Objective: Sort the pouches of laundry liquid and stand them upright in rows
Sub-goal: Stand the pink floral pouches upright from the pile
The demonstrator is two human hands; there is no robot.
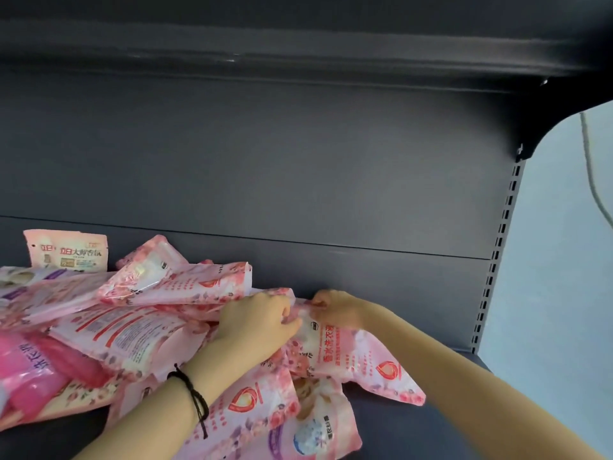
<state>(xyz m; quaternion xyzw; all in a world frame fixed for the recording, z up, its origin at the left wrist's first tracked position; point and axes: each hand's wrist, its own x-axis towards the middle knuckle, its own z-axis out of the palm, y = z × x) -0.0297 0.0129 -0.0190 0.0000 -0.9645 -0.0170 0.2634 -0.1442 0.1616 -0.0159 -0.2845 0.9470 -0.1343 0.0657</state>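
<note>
Several pink laundry-liquid pouches lie in a loose heap on a dark grey shelf. One pink pouch with red print lies on its side at the right end of the heap. My left hand, with a black cord on its wrist, grips that pouch's top edge from the left. My right hand pinches the same top edge from the right, close to the shelf's back panel. One pouch stands upright against the back at far left. A darker pink pouch lies at the left edge.
Dark shelf floor shows to the right of the heap. A perforated upright post ends the shelf at the right, with a pale wall and a hanging cable beyond. Another shelf overhangs above.
</note>
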